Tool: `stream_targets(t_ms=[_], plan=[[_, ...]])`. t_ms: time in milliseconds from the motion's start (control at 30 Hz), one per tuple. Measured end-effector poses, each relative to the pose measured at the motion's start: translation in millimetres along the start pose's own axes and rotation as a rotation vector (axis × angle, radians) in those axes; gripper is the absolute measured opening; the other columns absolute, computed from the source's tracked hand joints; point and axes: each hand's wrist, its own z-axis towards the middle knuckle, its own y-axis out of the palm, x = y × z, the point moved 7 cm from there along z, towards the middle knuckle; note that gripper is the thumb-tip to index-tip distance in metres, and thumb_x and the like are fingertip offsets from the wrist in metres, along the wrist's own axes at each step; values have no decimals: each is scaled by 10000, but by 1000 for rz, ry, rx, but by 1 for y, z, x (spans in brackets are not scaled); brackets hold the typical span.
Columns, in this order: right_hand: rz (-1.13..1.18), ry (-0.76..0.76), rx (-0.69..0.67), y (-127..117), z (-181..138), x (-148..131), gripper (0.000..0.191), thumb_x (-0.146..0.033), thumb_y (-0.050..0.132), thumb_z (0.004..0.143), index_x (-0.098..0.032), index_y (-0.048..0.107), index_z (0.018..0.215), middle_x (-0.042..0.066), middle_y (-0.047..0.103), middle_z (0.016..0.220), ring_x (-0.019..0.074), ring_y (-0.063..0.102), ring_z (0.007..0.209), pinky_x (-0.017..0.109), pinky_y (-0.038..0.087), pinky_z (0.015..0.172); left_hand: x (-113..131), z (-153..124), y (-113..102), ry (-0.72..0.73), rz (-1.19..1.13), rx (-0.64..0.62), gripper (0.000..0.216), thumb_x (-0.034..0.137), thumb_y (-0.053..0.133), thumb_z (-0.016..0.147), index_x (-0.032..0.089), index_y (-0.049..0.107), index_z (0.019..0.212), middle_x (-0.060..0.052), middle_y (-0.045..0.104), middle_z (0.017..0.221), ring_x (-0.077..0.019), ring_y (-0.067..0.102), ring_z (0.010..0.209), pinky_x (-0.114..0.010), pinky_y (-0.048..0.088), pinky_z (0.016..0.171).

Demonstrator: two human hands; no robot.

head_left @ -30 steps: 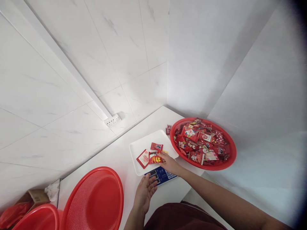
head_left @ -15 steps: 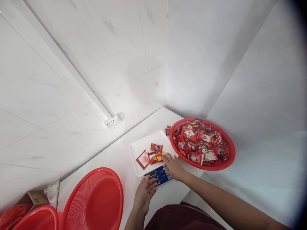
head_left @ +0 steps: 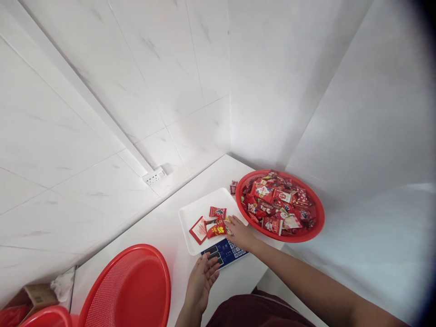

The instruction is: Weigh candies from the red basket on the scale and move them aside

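My right hand (head_left: 241,234) reaches over the right side of a white weighing tray (head_left: 187,219). Its fingers and thumb are apart, at the right end of a shiny red snack packet (head_left: 216,229); no firm grip shows. Beside that packet lie a smaller red packet (head_left: 218,211) and a flat red-edged packet with a pale middle (head_left: 198,230). A yellowish wrapper is partly hidden under my fingers. My left hand (head_left: 201,279) is open and holds nothing, palm turned inward, at the front edge of the scale's blue panel (head_left: 221,258).
A red basket (head_left: 320,222) heaped with red packets stands right of the tray, a few small packets (head_left: 233,187) beside it. At lower left are a red basket (head_left: 165,277), another red container (head_left: 51,318) and a cardboard box (head_left: 41,295). Walls back the white table (head_left: 163,225).
The view has shifted slightly, moving the scene left. The shiny red packet lies turned a little under my right fingers. My left hand stays by the scale panel.
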Motion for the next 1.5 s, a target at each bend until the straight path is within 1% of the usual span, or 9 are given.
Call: stream_targets(t_ms=[300, 433, 567, 700, 800, 900, 1133, 1300, 1500], plan=[[24, 1, 102, -13, 7, 1, 509, -112, 458, 779, -170, 490, 1284, 117, 387, 1412, 241, 285, 1332, 394, 274, 1070, -2, 0, -1, -27, 32, -1, 300, 295, 538, 852, 142, 518, 1110, -135, 686, 988, -192, 681, 826, -294, 508, 754], [-4, -18, 201, -38, -8, 9, 450, -156, 438, 809, -155, 517, 1252, 117, 412, 1393, 217, 323, 1308, 362, 264, 1077, -4, 2, -2, -34, 42, 1, 295, 275, 524, 859, 142, 519, 1122, -146, 681, 1011, -204, 681, 853, -307, 511, 779], [-128, 142, 373, -81, -39, 54, 413, -216, 481, 800, -180, 556, 1205, 115, 490, 1319, 252, 389, 1246, 410, 282, 1049, -6, 5, -6, -28, 30, -5, 283, 264, 541, 849, 147, 531, 1106, -149, 685, 1006, -216, 678, 878, -321, 513, 797], [-95, 424, 402, -101, -66, 116, 504, -232, 572, 726, -159, 530, 1222, 150, 473, 1319, 318, 388, 1238, 458, 319, 994, -7, 6, -7, -37, 34, -3, 264, 255, 566, 833, 144, 543, 1072, -146, 689, 990, -219, 680, 872, -322, 514, 799], [39, 500, 371, -98, -72, 141, 457, -184, 555, 707, -171, 558, 1164, 123, 581, 1188, 272, 528, 1103, 379, 408, 894, -7, 5, -3, -45, 36, -5, 270, 258, 595, 812, 138, 551, 1051, -142, 695, 955, -215, 681, 858, -314, 513, 792], [95, 509, 392, -102, -70, 147, 356, -208, 511, 732, -203, 593, 1078, 57, 666, 949, 220, 619, 881, 329, 450, 778, -6, 3, 0, -44, 53, 4, 270, 262, 595, 813, 134, 554, 1047, -137, 698, 924, -202, 684, 817, -307, 516, 775], [207, 496, 472, -126, -67, 144, 311, -337, 489, 748, -200, 633, 988, 5, 650, 683, 187, 603, 624, 294, 462, 616, -5, 0, 0, -38, 66, 15, 254, 259, 584, 821, 136, 556, 1041, -135, 695, 922, -189, 683, 783, -302, 519, 765], [242, 496, 516, -136, -68, 154, 382, -366, 440, 798, -180, 606, 1087, 28, 682, 760, 189, 629, 680, 289, 480, 621, -6, 0, -4, -33, 64, 12, 254, 270, 585, 823, 135, 562, 1037, -135, 696, 923, -189, 683, 788, -296, 524, 753], [203, 532, 521, -142, -71, 173, 459, -297, 429, 826, -162, 494, 1260, 99, 633, 1126, 216, 601, 1004, 327, 469, 825, -8, 1, -7, -30, 55, 19, 223, 247, 577, 830, 139, 568, 1025, -127, 697, 916, -179, 684, 755, -291, 532, 726]])
